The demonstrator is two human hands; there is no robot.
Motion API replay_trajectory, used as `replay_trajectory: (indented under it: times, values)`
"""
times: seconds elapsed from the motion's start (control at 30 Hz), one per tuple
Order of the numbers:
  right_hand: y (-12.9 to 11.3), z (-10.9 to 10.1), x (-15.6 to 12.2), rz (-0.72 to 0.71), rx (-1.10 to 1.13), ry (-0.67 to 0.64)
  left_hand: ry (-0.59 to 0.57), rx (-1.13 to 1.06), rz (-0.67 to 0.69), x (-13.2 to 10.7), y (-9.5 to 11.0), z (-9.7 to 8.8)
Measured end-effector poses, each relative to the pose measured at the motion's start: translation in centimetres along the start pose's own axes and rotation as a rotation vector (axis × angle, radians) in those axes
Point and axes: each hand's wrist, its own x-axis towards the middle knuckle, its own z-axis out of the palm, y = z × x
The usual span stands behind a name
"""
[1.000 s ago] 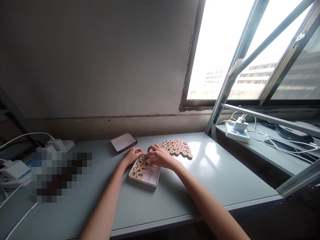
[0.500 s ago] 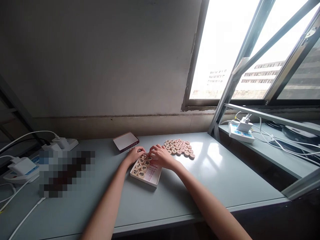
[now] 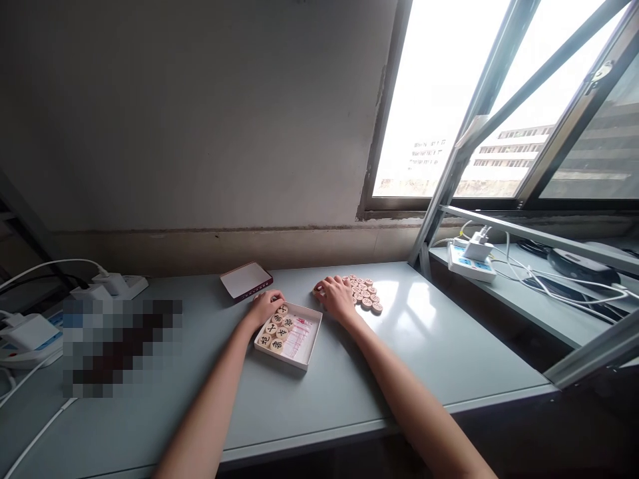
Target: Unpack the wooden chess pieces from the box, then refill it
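A shallow white box (image 3: 306, 363) lies on the desk, with several round wooden Chinese chess pieces (image 3: 277, 332) in two columns along its left side. Red-lined paper (image 3: 298, 338) shows on the bare part of its floor. My left hand (image 3: 265, 307) is closed on the box's far left corner, fingers bent beside the top piece. To the right of the box, my right hand (image 3: 337, 297) reaches over the left end of a cluster of loose chess pieces (image 3: 367, 296). Its fingertips are closed on one chess piece (image 3: 318, 291); the palm hides part of the cluster.
The box lid (image 3: 246, 280) lies inside-up behind the left hand, near the wall. Power strips with white chargers and cables stand at the left (image 3: 110, 287) and on the right-hand shelf (image 3: 470, 261). A metal frame post (image 3: 434, 216) rises at the desk's right back corner.
My right hand has moved from the box rightward to the cluster. The piece under its fingers in the box is gone from that spot. My left hand has stayed at the corner.
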Motion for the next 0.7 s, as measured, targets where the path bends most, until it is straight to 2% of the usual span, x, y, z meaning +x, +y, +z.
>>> replay_trajectory:
  times: [0.23,0.4,0.53,0.6,0.7]
  values:
    - [0.0,0.5,-0.4,-0.089,-0.088,0.009,0.001,0.053,-0.010,0.0,0.0,0.1]
    - [0.3,1.2,-0.5,-0.021,-0.085,0.022,-0.009,0.031,-0.002,-0.1,-0.1,0.1]
    - [0.3,0.4,-0.4,0.017,-0.064,0.045,-0.024,0.003,0.003,-0.1,-0.3,0.0]
    - [-0.2,-0.6,-0.3,-0.106,0.027,0.012,-0.035,-0.012,0.023,0.0,-0.6,0.0]
    - [-1.9,-1.7,-0.6,-0.438,0.212,-0.200,-0.009,-0.030,0.072,0.3,-1.0,0.0]
